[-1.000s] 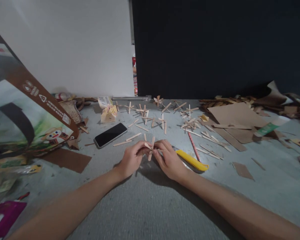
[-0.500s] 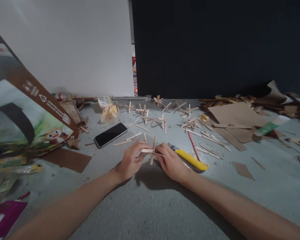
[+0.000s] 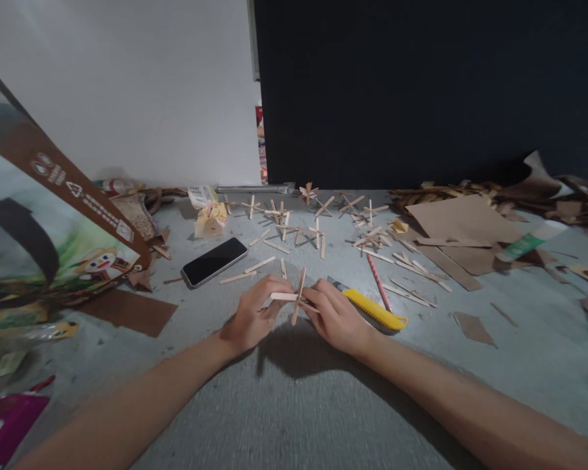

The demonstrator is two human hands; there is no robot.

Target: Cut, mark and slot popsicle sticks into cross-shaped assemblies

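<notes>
Here both hands, left hand [image 3: 251,318] and right hand [image 3: 337,318], pinch a stick cross [image 3: 295,299], fingertips partly hidden.

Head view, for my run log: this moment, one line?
left hand: grips stick cross | right hand: same | yellow cutter: beside right hand

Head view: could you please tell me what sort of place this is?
Likely a craft workspace: loose wooden sticks, cardboard scraps and a yellow utility knife surround the left hand and right hand, which pinch crossed sticks.
</notes>
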